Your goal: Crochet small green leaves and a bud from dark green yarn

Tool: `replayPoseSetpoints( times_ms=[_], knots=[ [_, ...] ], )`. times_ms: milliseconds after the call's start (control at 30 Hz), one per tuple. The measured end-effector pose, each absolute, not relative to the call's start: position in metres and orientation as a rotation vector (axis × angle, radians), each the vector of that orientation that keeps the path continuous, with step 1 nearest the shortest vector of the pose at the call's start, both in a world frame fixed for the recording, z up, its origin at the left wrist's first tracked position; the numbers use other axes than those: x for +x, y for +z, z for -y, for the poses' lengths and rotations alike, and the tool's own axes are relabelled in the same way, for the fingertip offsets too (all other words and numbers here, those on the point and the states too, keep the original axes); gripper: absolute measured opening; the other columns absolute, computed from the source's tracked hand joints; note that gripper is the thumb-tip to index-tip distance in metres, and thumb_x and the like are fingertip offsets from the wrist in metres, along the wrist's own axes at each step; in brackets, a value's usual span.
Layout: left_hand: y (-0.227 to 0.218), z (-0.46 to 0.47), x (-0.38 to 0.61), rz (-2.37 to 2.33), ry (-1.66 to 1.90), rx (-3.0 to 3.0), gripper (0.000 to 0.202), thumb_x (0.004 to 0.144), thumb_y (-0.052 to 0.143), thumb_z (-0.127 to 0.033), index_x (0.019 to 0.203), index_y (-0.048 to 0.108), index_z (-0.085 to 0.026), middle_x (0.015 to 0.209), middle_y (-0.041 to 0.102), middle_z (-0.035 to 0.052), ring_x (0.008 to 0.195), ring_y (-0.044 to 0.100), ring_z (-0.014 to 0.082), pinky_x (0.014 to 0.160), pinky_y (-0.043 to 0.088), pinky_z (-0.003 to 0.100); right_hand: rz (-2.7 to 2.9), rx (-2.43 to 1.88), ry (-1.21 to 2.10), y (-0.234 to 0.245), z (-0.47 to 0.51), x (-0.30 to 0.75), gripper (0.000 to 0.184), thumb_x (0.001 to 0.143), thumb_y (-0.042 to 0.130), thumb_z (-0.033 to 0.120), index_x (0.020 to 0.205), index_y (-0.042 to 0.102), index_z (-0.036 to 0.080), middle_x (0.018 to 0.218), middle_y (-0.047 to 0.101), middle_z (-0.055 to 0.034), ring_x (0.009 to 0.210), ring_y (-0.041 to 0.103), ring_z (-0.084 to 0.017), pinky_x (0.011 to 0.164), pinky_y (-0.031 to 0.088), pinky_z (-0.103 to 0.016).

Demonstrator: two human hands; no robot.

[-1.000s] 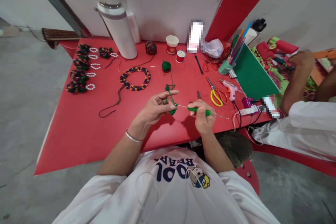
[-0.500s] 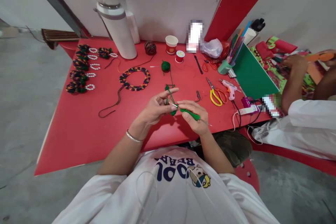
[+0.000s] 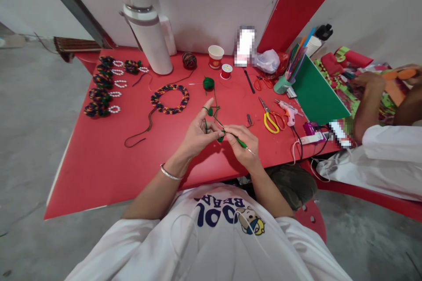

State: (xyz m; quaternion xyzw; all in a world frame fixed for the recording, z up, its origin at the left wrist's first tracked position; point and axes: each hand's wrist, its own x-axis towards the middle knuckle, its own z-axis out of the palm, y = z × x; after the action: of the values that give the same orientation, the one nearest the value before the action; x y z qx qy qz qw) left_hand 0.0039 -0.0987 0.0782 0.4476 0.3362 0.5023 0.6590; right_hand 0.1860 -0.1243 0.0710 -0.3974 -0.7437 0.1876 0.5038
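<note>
My left hand (image 3: 198, 134) pinches a small green crochet piece (image 3: 220, 137) over the red table (image 3: 99, 162), with green yarn (image 3: 213, 104) looped over its raised index finger. The yarn runs back to a green yarn ball (image 3: 208, 82). My right hand (image 3: 243, 145) grips a green-handled crochet hook (image 3: 242, 142), its tip pushed into the green piece. Both hands touch at the work, fingers closed.
A white flask (image 3: 147, 22) stands at the back. A multicoloured crochet ring (image 3: 170, 98) and several pearl-looped pieces (image 3: 103, 83) lie left. Yellow scissors (image 3: 271, 120), a pink glue gun (image 3: 289, 112) and a paper cup (image 3: 215, 56) lie right. Another person's arm (image 3: 365, 105) works at the far right.
My right hand has moved left, bringing the hook in from stretched out to the right into the green piece. My left index finger has lifted with the yarn.
</note>
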Motion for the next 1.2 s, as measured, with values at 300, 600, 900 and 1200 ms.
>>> replayPoseSetpoints(
  times_ms=[300, 600, 900, 1200],
  knots=[
    [0.079, 0.098, 0.003, -0.613, 1.04, 0.772, 0.138, 0.065, 0.098, -0.024, 0.172, 0.01, -0.018, 0.062, 0.07, -0.0054, 0.046, 0.056, 0.0076, 0.046, 0.033, 0.016, 1.634, -0.971, 0.3, 0.037, 0.124, 0.165, 0.027, 0.104, 0.058, 0.045, 0.112, 0.077, 0.029, 0.115, 0.082, -0.0096, 0.107, 0.078, -0.025, 0.098, 0.061, -0.048],
    [0.083, 0.098, -0.011, -0.646, 0.902, 0.862, 0.121, 0.066, 0.096, -0.016, 0.168, 0.031, -0.015, 0.068, 0.073, -0.0011, 0.058, 0.064, 0.0105, 0.055, 0.043, 0.018, 1.405, -0.626, 1.5, 0.048, 0.09, 0.208, 0.042, 0.089, 0.072, 0.067, 0.092, 0.079, 0.025, 0.097, 0.082, -0.0075, 0.085, 0.076, -0.02, 0.081, 0.063, -0.038],
    [0.083, 0.098, -0.01, -0.659, 0.825, 0.978, 0.104, 0.068, 0.093, -0.017, 0.161, 0.045, -0.014, 0.074, 0.078, 0.0042, 0.067, 0.071, 0.0159, 0.069, 0.054, 0.026, 1.659, -0.518, 1.68, 0.07, 0.072, 0.242, 0.037, 0.096, 0.069, 0.054, 0.095, 0.077, 0.018, 0.104, 0.083, -0.0115, 0.086, 0.078, -0.019, 0.085, 0.064, -0.038],
    [0.085, 0.1, -0.007, -0.823, 0.82, 1.081, 0.1, 0.067, 0.087, -0.014, 0.159, 0.048, -0.011, 0.071, 0.076, 0.0023, 0.062, 0.07, 0.0153, 0.064, 0.052, 0.025, 1.814, -0.573, 1.752, 0.088, 0.067, 0.251, 0.033, 0.1, 0.066, 0.047, 0.095, 0.074, 0.016, 0.109, 0.081, -0.0131, 0.089, 0.079, -0.019, 0.088, 0.064, -0.04]
  ],
)
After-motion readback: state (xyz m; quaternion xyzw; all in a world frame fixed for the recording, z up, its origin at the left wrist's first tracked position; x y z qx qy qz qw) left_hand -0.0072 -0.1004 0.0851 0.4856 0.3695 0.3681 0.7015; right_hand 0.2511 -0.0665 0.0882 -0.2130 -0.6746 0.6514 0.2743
